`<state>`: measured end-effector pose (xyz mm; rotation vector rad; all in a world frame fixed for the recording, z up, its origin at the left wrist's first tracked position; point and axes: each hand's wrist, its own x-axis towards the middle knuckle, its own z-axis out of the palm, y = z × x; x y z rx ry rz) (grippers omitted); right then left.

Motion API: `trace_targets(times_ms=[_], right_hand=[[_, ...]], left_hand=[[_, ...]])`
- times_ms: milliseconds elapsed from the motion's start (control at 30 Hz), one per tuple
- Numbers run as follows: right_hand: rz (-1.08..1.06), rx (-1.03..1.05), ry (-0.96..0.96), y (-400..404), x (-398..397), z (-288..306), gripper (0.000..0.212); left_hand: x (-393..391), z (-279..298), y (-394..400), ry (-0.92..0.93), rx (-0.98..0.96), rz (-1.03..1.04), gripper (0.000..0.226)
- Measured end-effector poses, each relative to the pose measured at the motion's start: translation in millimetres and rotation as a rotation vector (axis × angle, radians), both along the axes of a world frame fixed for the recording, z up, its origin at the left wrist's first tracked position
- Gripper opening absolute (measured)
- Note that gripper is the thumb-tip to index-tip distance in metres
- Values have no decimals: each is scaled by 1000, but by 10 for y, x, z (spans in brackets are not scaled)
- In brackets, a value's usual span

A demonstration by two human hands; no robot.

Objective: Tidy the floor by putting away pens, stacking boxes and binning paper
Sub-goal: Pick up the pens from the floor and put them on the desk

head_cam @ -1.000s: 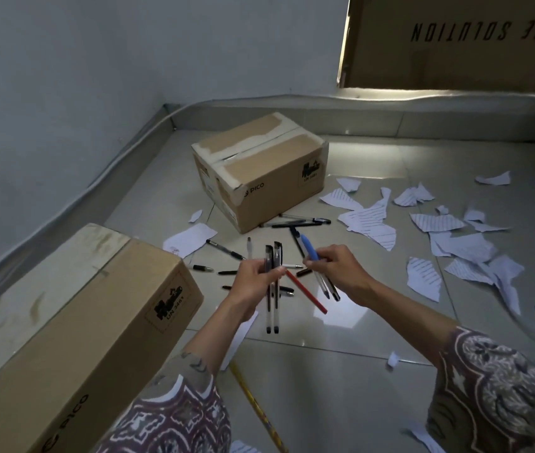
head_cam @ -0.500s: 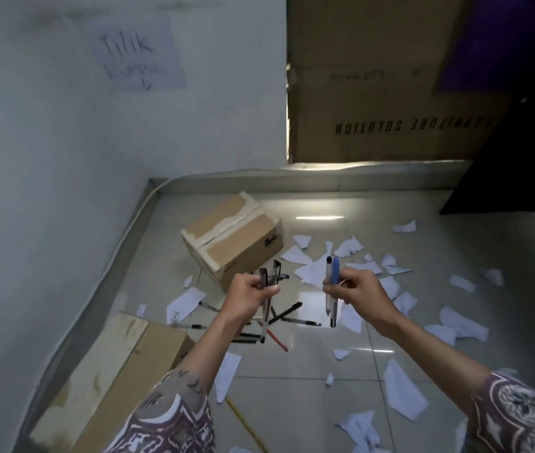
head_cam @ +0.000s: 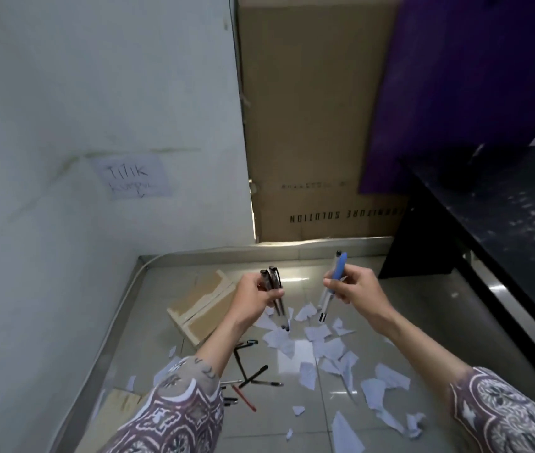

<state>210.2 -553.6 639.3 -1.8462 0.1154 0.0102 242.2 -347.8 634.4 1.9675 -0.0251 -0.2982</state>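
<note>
Your left hand [head_cam: 254, 297] was curled around a bundle of dark pens [head_cam: 274, 286], held roughly upright with their caps above your fingers and their tips pointing down at the floor. Your right hand [head_cam: 352, 287] pinched a blue-capped pen [head_cam: 339, 269] together with a clear one, also near upright. The two hands were held apart, raised above the tiled floor [head_cam: 423, 322].

Below them, more black pens [head_cam: 253, 376] and a red pen [head_cam: 243, 398] lay loose on the tiles, beside torn paper scraps [head_cam: 325, 348] scattered to the right. A small cardboard box [head_cam: 201, 308] sat near the corner, past your left hand, and the corner of another box [head_cam: 112, 407] showed at the lower left. A black table [head_cam: 494, 223] stood on the right.
</note>
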Motion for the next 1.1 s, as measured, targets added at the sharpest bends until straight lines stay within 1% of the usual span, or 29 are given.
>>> trace_targets(times_ms=[167,267,500,600,667,800,900,1000,1100], right_hand=[[-41,-11,-56,-287,-72,586,7],[-86,15,-79,-421,-132,816,5],[-212,56,-141,-668,-208,1245,6],[-269,81,-167,-772,-235,1364,10],[-330,116,-189,-874,-260,1421,11],[-443,244,-208,-1057,-228,1499,6],[-531,339,-225,-1270,-141,1551,12],[-582,344,-239,-1539,-8,1564,14],[-620,325,-261,-1838,166,1602,10]], left_hand=[[0,604,-319,-71,-69,50,14],[11,881,-483,-102,-120,38,11],[108,1322,-746,-164,-197,25,13],[199,1463,-853,-193,-221,25,21],[245,1541,-965,-209,-233,7,22],[354,1597,-1170,-220,-285,-5,24],[438,1641,-1403,-209,-322,-17,24],[547,1690,-1731,-196,-346,-34,21],[685,1731,-2090,-194,-400,-37,16]])
